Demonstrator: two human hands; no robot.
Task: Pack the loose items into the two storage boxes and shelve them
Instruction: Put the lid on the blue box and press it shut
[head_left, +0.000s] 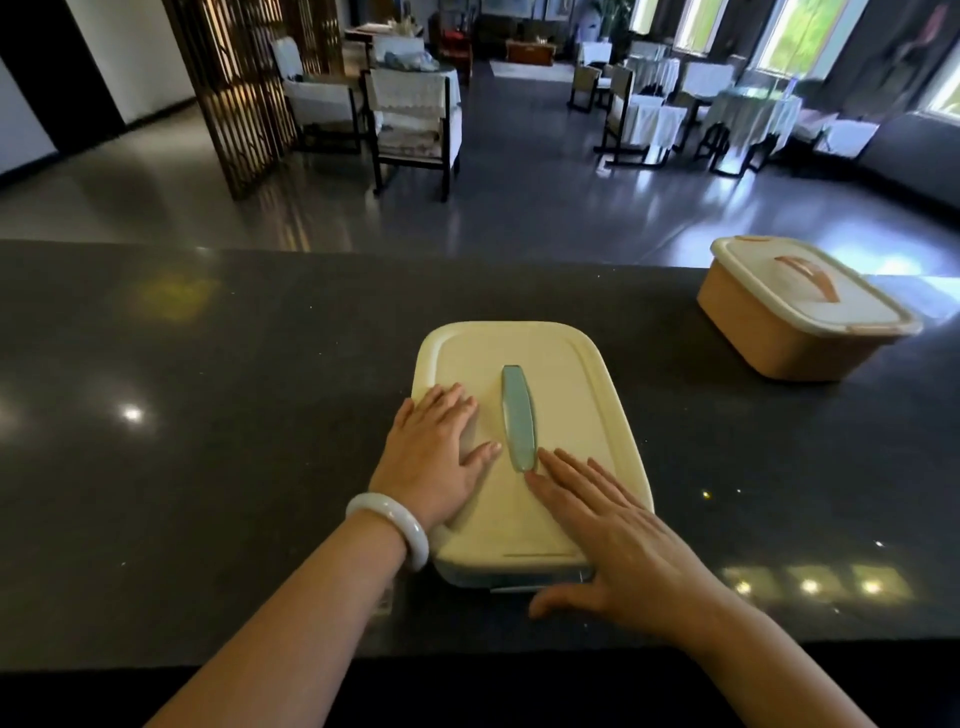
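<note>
Fingers of both hands flat, straight on cream lid w/ teal handle.

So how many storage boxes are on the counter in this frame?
2. The box with the green handle sits near the front edge, both hands flat on its lid. The orange box sits lidded at the far right. No others show, though the counter runs past the frame.

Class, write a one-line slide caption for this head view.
Both hands, left and right, press flat on the cream lid of the near box; the pink box sits closed.
</note>
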